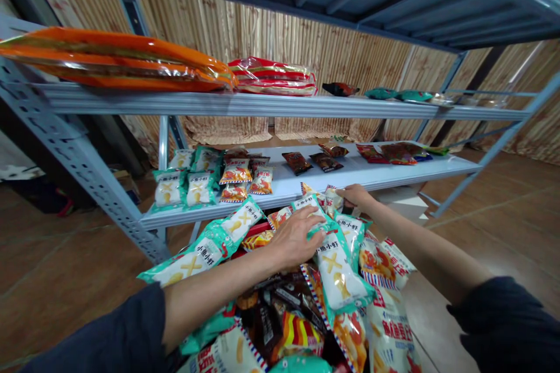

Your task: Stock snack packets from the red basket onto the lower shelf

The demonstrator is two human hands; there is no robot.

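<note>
My left hand (297, 236) lies over the heap of snack bags, fingers stretched out and thumb apart. Under and beside its fingers is a teal-and-white snack bag (305, 203); another teal-and-white snack bag (336, 271) lies just below the thumb. At the far side of the heap, my right hand (356, 195) has its fingers closed at the edge of a small white-and-red snack bag (332, 200); its fingertips are partly hidden. More bags in the heap include a joined pair of teal packs (205, 253) on the left and a large white-and-red bag (389, 323) at the right.
Ahead stands a blue-grey metal shelf rack (280, 104). Its lower shelf (289, 189) bears teal packs (168, 189), red-and-white packs (236, 170) and dark packs (297, 163). A large orange bag (118, 61) lies one shelf higher. A white box (405, 204) sits underneath.
</note>
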